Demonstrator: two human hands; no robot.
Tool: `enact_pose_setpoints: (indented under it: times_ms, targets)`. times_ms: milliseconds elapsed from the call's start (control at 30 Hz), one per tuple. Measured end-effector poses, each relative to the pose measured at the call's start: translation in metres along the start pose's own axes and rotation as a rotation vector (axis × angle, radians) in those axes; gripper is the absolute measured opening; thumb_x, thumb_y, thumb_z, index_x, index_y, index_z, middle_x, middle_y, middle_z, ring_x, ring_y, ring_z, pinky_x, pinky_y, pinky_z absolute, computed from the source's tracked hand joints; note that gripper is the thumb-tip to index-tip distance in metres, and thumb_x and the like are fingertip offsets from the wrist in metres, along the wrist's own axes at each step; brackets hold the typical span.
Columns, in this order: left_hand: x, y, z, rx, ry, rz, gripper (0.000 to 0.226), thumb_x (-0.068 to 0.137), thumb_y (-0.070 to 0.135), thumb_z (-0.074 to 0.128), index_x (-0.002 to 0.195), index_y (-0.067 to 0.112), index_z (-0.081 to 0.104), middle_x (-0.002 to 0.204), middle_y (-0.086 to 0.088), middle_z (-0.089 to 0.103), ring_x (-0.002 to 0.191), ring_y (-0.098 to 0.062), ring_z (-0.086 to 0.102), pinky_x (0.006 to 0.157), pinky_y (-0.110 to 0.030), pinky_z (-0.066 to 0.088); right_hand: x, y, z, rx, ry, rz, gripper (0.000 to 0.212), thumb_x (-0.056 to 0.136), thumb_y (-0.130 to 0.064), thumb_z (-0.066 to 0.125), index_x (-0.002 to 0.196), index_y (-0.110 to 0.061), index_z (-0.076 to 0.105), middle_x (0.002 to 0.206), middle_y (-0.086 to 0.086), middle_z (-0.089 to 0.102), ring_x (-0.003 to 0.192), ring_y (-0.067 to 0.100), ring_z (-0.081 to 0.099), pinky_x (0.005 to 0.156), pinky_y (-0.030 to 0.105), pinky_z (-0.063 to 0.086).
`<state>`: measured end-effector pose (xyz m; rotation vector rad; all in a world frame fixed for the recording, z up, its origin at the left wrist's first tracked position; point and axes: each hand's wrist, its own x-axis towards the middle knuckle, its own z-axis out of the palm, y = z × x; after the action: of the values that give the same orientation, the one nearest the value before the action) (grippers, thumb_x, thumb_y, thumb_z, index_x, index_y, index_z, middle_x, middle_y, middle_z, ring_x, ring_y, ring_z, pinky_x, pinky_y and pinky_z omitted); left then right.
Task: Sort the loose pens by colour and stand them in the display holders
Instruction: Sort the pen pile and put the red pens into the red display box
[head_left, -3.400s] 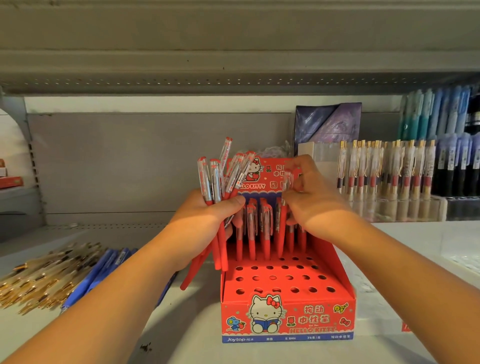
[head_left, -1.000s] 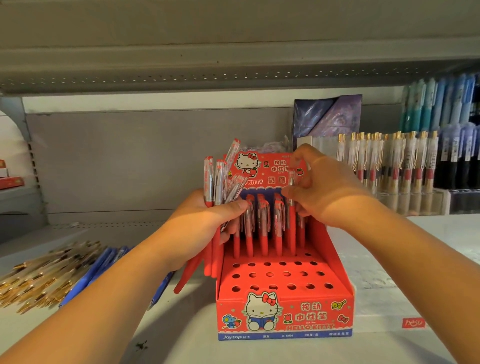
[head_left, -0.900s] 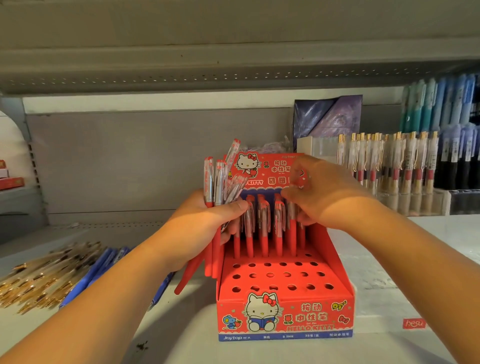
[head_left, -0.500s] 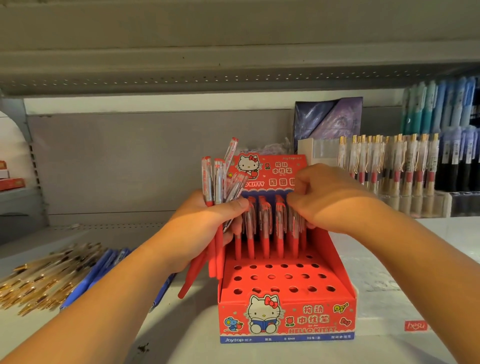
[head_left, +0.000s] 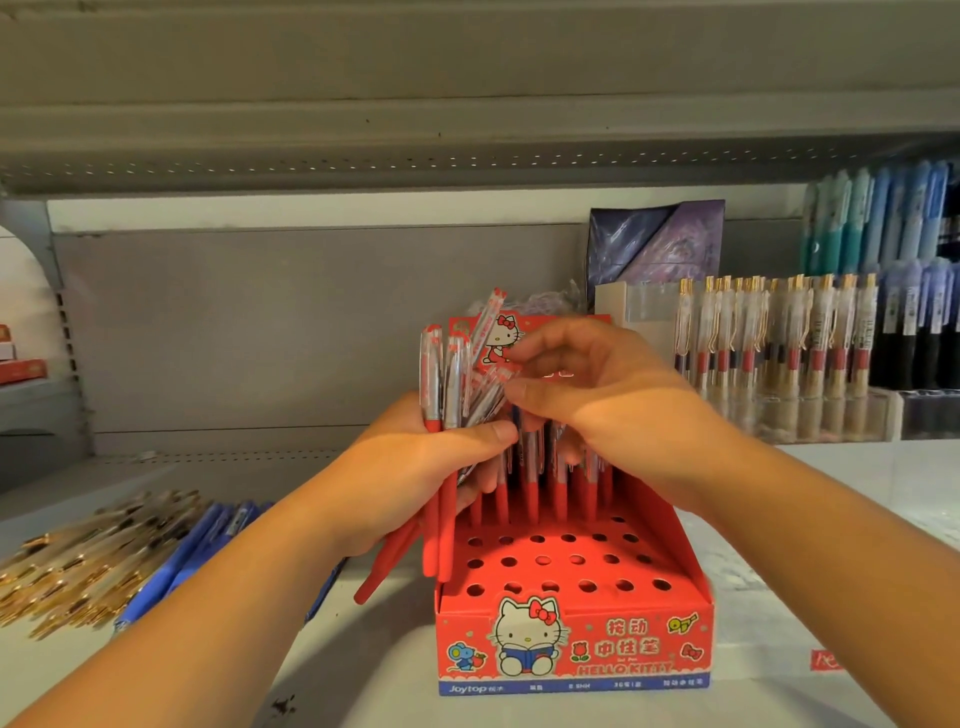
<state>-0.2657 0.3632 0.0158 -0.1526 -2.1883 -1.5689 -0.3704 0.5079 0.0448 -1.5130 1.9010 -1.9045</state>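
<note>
A red Hello Kitty display holder (head_left: 571, 644) stands on the shelf in front of me, its stepped top full of round holes. Several red pens (head_left: 530, 488) stand in its back row. My left hand (head_left: 415, 467) grips a bunch of red pens (head_left: 441, 379) with clear caps, just left of the holder. My right hand (head_left: 587, 384) is above the back row, its thumb and fingers pinching the top of one pen in that bunch.
Loose blue pens (head_left: 208, 551) and gold-trimmed clear pens (head_left: 88, 556) lie on the shelf at the left. A clear rack of gold-clipped pens (head_left: 769, 332) and blue pens (head_left: 883, 218) stands at the back right. A shelf overhangs above.
My right hand let go of the pen it had pressed into the back row and moved left to the bunch in my left hand, where it now pinches one pen.
</note>
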Motion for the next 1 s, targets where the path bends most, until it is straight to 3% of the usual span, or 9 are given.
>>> enact_pose_setpoints:
  times_ms: [167,367,533,600,700,767,867,1000]
  targets:
    - [0.000,0.001,0.001,0.021,-0.031,0.012,0.011,0.082,0.027,0.065,0.073,0.023,0.065,0.062,-0.006,0.057,0.058,-0.013,0.056,0.054,-0.022,0.047,0.001,-0.001,-0.002,0.010,-0.021,0.011,0.017,0.085,-0.004,0.073,0.091,-0.020,0.070,0.072,-0.008,0.070,0.063,0.004,0.067,0.047,0.020,0.051]
    - [-0.002,0.003,0.002,-0.014,-0.040,-0.018,0.009,0.082,0.028,0.063,0.078,0.029,0.072,0.067,-0.014,0.063,0.048,-0.017,0.045,0.046,-0.025,0.039,0.009,-0.006,-0.007,0.325,0.139,0.049,0.012,0.091,0.004,0.060,0.091,-0.007,0.063,0.083,0.011,0.069,0.069,0.016,0.070,0.069,0.028,0.062]
    - [0.001,-0.001,-0.002,0.035,0.029,-0.025,0.024,0.088,0.027,0.066,0.080,0.004,0.067,0.064,-0.009,0.066,0.047,-0.007,0.053,0.048,-0.017,0.043,0.020,-0.016,-0.030,0.493,0.394,0.011,0.012,0.098,0.003,0.051,0.099,-0.006,0.059,0.079,0.010,0.070,0.068,0.021,0.074,0.059,0.029,0.060]
    - [0.002,-0.003,-0.003,0.033,0.078,-0.025,0.023,0.094,0.021,0.063,0.077,0.006,0.065,0.059,-0.006,0.063,0.049,-0.007,0.056,0.050,-0.015,0.045,0.023,-0.016,-0.038,0.342,0.470,-0.037,0.011,0.098,-0.001,0.053,0.099,-0.010,0.060,0.089,0.012,0.067,0.065,0.017,0.072,0.055,0.026,0.058]
    - [0.006,-0.006,-0.007,0.095,0.168,-0.001,0.030,0.087,0.033,0.067,0.064,0.014,0.061,0.057,-0.007,0.054,0.051,-0.017,0.050,0.052,-0.025,0.044,0.025,-0.010,-0.042,-0.007,0.519,-0.108,0.010,0.096,-0.007,0.060,0.098,-0.017,0.063,0.090,-0.002,0.066,0.060,0.012,0.070,0.051,0.025,0.057]
    - [0.008,-0.008,-0.008,0.111,0.203,0.011,0.032,0.080,0.038,0.066,0.057,0.019,0.056,0.056,-0.006,0.049,0.051,-0.021,0.044,0.053,-0.030,0.039,0.026,-0.005,-0.042,-0.311,0.486,-0.114,0.010,0.094,-0.015,0.063,0.097,-0.025,0.063,0.090,-0.009,0.066,0.067,0.015,0.070,0.061,0.030,0.059]
    - [0.010,-0.008,-0.010,0.062,0.227,0.020,0.025,0.080,0.034,0.067,0.061,0.025,0.055,0.058,-0.003,0.043,0.054,-0.021,0.038,0.052,-0.032,0.034,0.025,0.002,-0.040,-0.756,0.413,-0.158,0.010,0.091,-0.024,0.066,0.098,-0.030,0.065,0.093,-0.008,0.066,0.074,0.010,0.062,0.073,0.022,0.045]
    - [0.010,-0.010,-0.010,-0.016,0.212,0.023,0.024,0.091,0.023,0.066,0.073,0.021,0.051,0.062,-0.003,0.036,0.054,-0.018,0.035,0.047,-0.027,0.034,0.022,0.006,-0.040,-0.954,0.371,-0.096,0.014,0.091,-0.025,0.066,0.105,-0.026,0.066,0.105,-0.002,0.061,0.084,0.011,0.051,0.078,0.021,0.035]
